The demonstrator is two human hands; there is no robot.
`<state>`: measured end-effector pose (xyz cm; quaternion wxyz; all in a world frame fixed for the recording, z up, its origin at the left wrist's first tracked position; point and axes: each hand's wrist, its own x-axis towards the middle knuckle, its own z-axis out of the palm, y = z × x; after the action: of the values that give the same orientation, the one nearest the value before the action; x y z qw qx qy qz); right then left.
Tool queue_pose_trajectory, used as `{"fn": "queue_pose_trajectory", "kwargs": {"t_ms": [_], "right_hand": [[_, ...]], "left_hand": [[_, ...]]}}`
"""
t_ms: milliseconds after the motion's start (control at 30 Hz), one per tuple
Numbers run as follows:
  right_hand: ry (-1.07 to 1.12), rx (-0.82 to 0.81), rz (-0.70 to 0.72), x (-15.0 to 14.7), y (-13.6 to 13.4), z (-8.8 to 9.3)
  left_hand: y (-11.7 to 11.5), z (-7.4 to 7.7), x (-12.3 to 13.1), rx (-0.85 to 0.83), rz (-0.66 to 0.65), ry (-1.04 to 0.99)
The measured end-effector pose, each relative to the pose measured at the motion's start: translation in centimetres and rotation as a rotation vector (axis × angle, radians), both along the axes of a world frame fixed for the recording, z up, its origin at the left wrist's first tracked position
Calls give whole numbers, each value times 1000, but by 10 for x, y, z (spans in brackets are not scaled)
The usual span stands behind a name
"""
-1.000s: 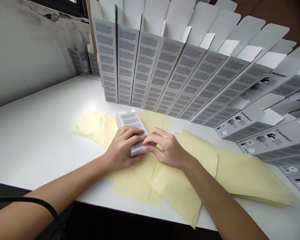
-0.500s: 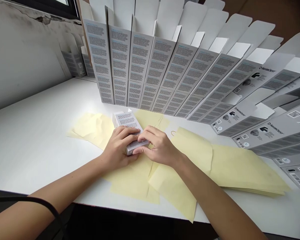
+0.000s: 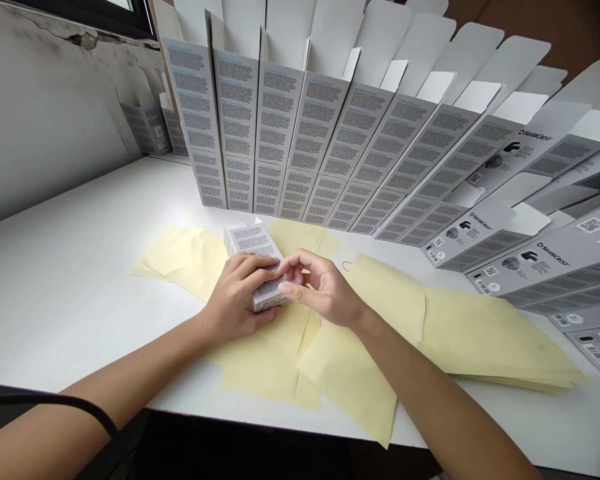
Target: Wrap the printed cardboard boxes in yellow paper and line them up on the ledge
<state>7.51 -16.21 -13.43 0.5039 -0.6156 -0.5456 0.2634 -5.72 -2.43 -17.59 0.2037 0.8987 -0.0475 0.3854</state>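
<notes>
Our left hand (image 3: 237, 287) grips one carton (image 3: 253, 243) on yellow paper sheets (image 3: 260, 360); our right hand (image 3: 323, 287), half-open, hovers just beside it, at least eight upright cartons (image 3: 275, 147) standing far.

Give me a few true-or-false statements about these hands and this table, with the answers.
1. The left hand holds a small box. True.
2. The right hand holds scissors. False: it holds no tool and sits beside the box.
3. Pale yellow sheets lie under the hands. True.
4. The cartons behind the hands have their flaps closed. False: their flaps stand open.
5. The table is dark wood. False: it is white.
</notes>
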Motion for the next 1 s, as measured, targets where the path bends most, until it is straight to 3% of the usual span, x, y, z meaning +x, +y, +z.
{"fn": "queue_pose_trajectory", "kwargs": {"t_ms": [100,400,733,1000], "right_hand": [[-3,-23,-109,-7,5,-2],[94,-51,3,1,6,-6],[-82,-27,-206,-21,9,-9],[40,-17,-36,-5,6,-8]], "left_hand": [[0,-1,0,5,8,-6],[1,-3,1,19,11,4],[-1,-2,1,9,36,-8],[1,-2,1,17,12,-2]]}}
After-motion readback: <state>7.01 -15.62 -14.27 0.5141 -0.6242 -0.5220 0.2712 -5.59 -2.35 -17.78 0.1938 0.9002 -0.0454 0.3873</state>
